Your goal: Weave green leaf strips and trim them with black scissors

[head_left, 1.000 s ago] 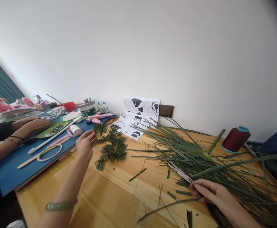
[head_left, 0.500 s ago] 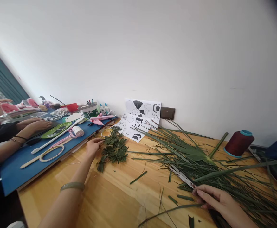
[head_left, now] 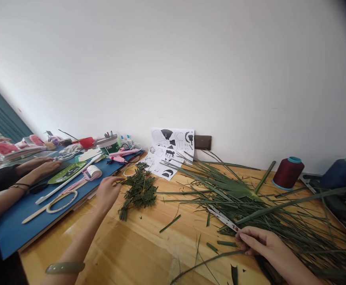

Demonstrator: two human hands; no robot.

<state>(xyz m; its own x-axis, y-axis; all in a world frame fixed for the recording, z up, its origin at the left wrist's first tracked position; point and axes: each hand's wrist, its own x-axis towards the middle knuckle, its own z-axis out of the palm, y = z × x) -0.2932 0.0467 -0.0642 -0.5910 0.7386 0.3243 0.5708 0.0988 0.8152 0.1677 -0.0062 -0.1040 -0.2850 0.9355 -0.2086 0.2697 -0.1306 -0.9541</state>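
My left hand is just left of a pile of cut green leaf pieces. Its fingers are bent together at the pile's edge; anything between them is too small to make out. A green bangle circles that wrist. My right hand grips a pair of scissors, its spotted metal blades pointing away to the left and its dark handle mostly hidden under the hand. Beneath and beyond the blades spreads a large fan-shaped palm leaf with long narrow strips.
Printed paper patterns lean on the wall. Thread spools, one dark red, stand at right. On the blue mat lie a pink glue gun, a round hoop and a green plate. Another person's arms rest there.
The view has shifted slightly, so things sit further left. My left hand has drawn back a little from the pile's edge. My right hand still holds the scissors.
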